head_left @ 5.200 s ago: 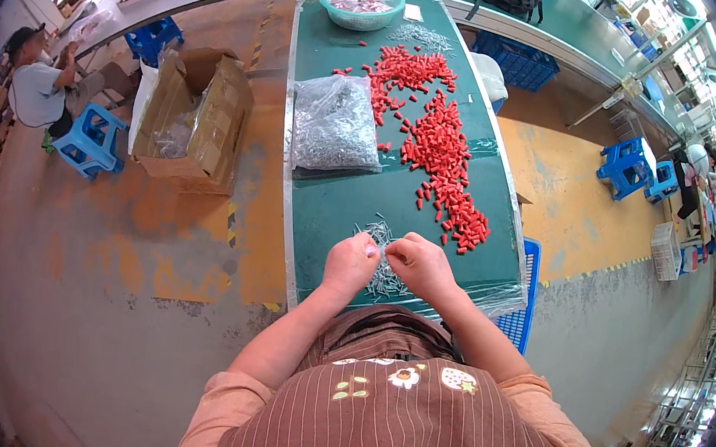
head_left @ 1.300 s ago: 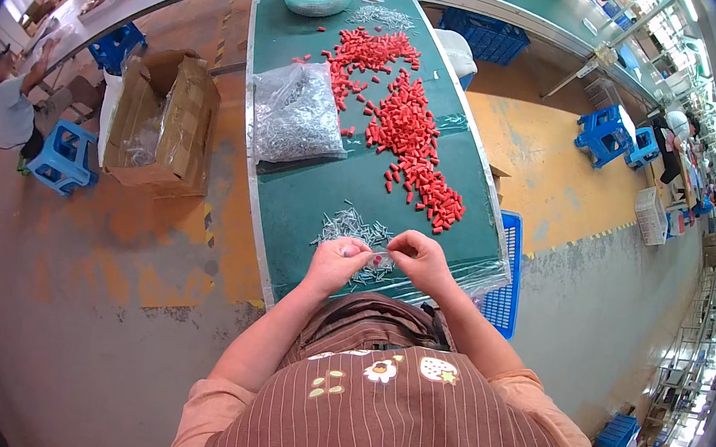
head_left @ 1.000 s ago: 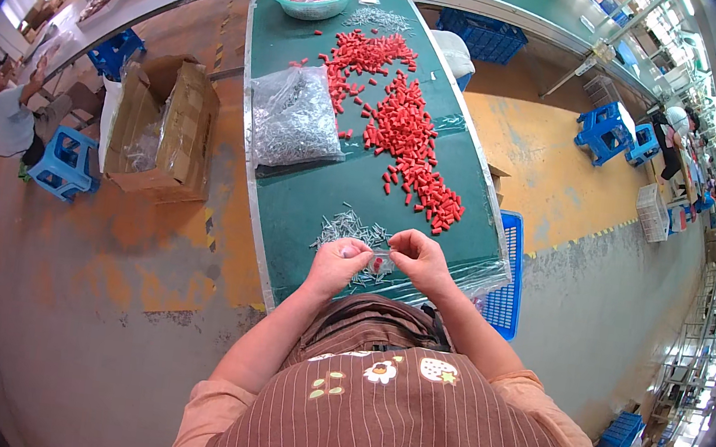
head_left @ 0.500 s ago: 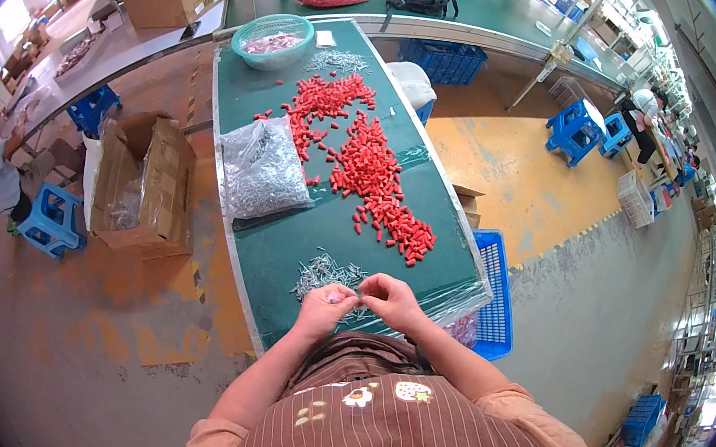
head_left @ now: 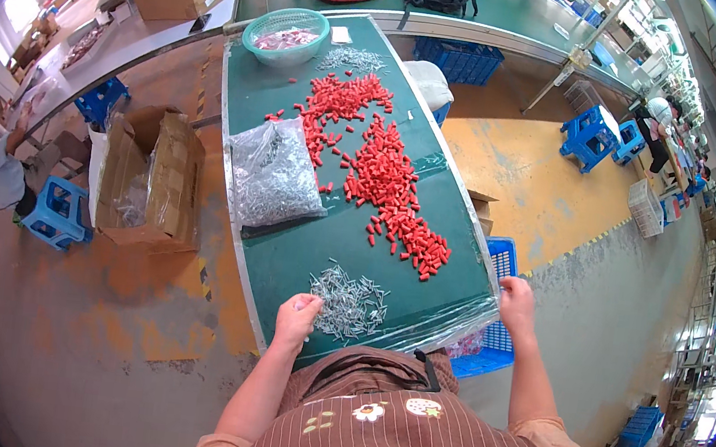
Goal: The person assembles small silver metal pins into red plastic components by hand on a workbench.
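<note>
Two bare hands work at the near end of a long green surface (head_left: 283, 259). The left hand (head_left: 297, 318) rests on the surface edge at about 7 o'clock from the picture centre, touching the left margin of a loose pile of small silver metal pins (head_left: 349, 298). Its grip is curled nearly closed, fingers drawn in toward the palm; whether a pin is held inside cannot be told. The right hand (head_left: 515, 299) is off the right edge of the surface at about 4 o'clock, well apart from the pile. Its grip appears loosely curled, and no item can be made out in it. It sits just above a blue plastic crate (head_left: 490, 344) on the floor.

At 12 o'clock from the pins, a long scatter of red plastic caps (head_left: 382, 169) runs up the middle of the surface. At 10 o'clock from the pins, a clear plastic bag of metal parts (head_left: 273, 174) lies flat, just beside the red caps. At the far end stands a teal mesh basket (head_left: 287, 34), with a second small heap of silver pins (head_left: 350, 59) at its 3 o'clock.

An open cardboard box (head_left: 151, 178) stands on the floor at 9 o'clock from the bag. Blue stools (head_left: 593, 135) stand on the yellow floor at 2 o'clock.
</note>
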Available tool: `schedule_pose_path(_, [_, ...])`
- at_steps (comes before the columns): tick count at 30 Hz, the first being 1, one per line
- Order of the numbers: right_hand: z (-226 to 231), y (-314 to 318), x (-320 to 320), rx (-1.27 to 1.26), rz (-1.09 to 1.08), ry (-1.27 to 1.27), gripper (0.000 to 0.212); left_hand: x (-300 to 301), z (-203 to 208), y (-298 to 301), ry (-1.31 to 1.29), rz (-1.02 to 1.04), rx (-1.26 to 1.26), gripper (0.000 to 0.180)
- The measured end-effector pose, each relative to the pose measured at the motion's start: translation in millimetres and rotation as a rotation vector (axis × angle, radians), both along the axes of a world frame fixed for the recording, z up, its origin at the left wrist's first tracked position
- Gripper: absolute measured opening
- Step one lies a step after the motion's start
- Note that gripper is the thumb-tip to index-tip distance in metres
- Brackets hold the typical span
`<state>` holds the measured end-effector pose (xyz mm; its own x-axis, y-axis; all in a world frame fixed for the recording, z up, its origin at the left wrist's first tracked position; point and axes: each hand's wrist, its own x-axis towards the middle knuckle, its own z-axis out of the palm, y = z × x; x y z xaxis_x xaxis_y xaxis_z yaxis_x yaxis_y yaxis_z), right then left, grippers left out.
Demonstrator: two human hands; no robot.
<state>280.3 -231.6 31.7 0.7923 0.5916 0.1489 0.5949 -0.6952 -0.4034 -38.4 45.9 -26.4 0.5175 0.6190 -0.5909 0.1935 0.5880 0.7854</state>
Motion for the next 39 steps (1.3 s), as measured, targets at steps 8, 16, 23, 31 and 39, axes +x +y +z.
schedule_pose_path(8, [-33.8, 208.8, -69.9, 0.125, 0.65, -0.221, 0.012, -8.4, -0.4, -1.1, 0.074, 0.006, -0.048, 0.01])
schedule_pose_path(16, [-88.6, 275.6, -46.6, 0.063, 0.729, -0.357, 0.008, -13.6, 9.8, 6.2, 0.132, 0.081, -0.074, 0.008])
schedule_pose_path(23, [-81.9, 236.0, -23.3, 0.037, 0.697, -0.333, 0.009, -8.9, 4.6, 6.2, 0.094, 0.114, -0.136, 0.008])
schedule_pose_path(31, [-67.9, 182.6, -17.0, -0.038, 0.731, -0.273, 0.013, -5.9, -1.7, 3.1, 0.105, 0.079, -0.15, 0.007])
schedule_pose_path(39, [-43.8, 295.1, -8.1, 0.157, 0.75, -0.375, 0.013, -14.0, -2.3, -5.6, 0.172, 0.091, -0.142, 0.009])
